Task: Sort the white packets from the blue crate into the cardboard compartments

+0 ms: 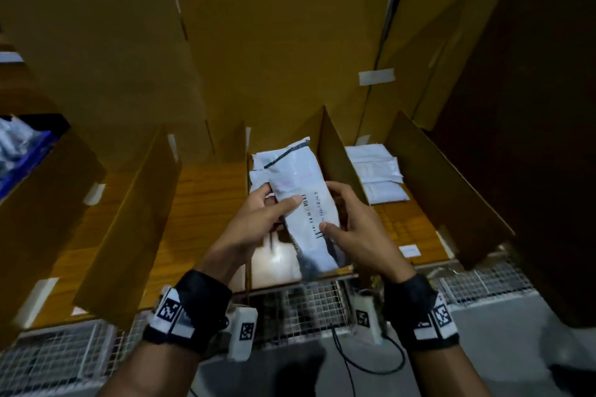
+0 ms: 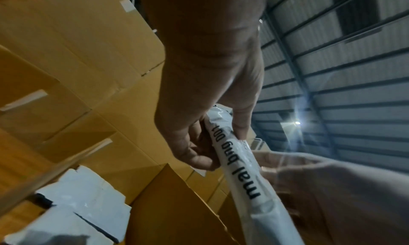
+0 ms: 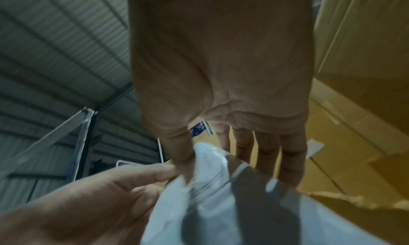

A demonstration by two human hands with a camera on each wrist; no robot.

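So, head view: both hands hold one white packet [image 1: 308,203], a long, soft, glossy plastic mailer w/ barcode and print down its face. Left hand [image 1: 258,222] grips its left edge, thumb on top, fingers curled under; right hand [image 1: 358,229] pinches the right edge, thumb on the print. Packet is held above the middle cardboard compartment [image 1: 258,264], where more white packets [image 1: 259,167] lie flat at the back. Next compartment to the right holds a flat stack of white packets [image 1: 377,171]. Stiff brown cardboard dividers [image 1: 335,158] stand upright betw. the bays; wood-grain shelf floor [image 1: 206,200] underneath. Blue crate [image 1: 25,155] at far left, w/ pale packets in it. Wire mesh [image 1: 309,303] below the shelf front.

Left wrist view: packet seen edge-on, crinkly, black lettering [image 2: 234,161]; thumb and fingers [image 2: 194,154] clamped round it. Corrugated boxes around.

Right wrist view: thumb [image 3: 179,149] pinches the wrinkled white film [image 3: 210,182], other fingers behind it; blurred.
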